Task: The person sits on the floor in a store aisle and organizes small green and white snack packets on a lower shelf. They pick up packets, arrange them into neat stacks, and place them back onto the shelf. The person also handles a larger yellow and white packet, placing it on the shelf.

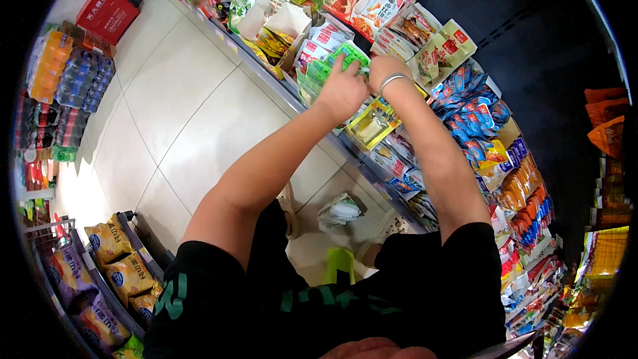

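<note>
Both my hands are over a shelf of packaged snacks. My left hand (pixel 346 87) lies over green snack packets (pixel 316 72), its fingers spread on them. Close beside it, my right hand (pixel 389 70), with a silver bangle at the wrist, is bent over the same packets' right edge; its fingertips are hidden, so what it holds cannot be told. A yellow display box (pixel 371 127) with a pale packet inside sits just below my hands. White and red packets (pixel 324 40) stand above the green ones. To the right are open boxes of snack packets (pixel 441 55).
Blue packets (pixel 473 109) fill the shelf to the right. On the tiled floor, an open box of packets (pixel 341 209) and a lime-green object (pixel 340 264) lie near my feet. A rack of chip bags (pixel 129 274) stands lower left, bottled drinks (pixel 75 80) and a red box (pixel 107 12) upper left.
</note>
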{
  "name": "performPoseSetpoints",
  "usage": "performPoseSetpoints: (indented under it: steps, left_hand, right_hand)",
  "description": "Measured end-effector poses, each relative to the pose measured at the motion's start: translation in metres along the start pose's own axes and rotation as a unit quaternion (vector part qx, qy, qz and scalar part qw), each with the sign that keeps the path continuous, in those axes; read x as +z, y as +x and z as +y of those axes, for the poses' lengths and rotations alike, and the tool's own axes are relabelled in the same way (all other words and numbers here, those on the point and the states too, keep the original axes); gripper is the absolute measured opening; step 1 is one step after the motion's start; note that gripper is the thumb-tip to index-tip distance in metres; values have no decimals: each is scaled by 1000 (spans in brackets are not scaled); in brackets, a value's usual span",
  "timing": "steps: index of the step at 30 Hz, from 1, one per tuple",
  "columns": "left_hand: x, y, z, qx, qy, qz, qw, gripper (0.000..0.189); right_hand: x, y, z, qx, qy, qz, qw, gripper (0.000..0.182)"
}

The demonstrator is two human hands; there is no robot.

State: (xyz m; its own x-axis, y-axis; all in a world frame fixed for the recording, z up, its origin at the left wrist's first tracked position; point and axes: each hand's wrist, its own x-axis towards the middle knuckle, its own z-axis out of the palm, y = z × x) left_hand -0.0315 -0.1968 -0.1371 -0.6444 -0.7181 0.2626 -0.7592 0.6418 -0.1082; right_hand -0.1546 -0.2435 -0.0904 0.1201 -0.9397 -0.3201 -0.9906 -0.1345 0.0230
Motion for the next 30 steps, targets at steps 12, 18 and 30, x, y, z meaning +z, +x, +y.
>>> performPoseSetpoints:
  steps: [12,18,30]
  left_hand:
    - [-6,-5,3,-23,5,-13,1000,16]
    - [-11,-9,7,-3,16,-24,1000,16]
    - [-84,-62,53,20,-16,76,997,16]
  right_hand:
    - [23,11,15,-78,21,16,997,22]
    - [31,0,10,-63,-15,36,997,23]
    - [25,-173,68,-181,290,157,927,23]
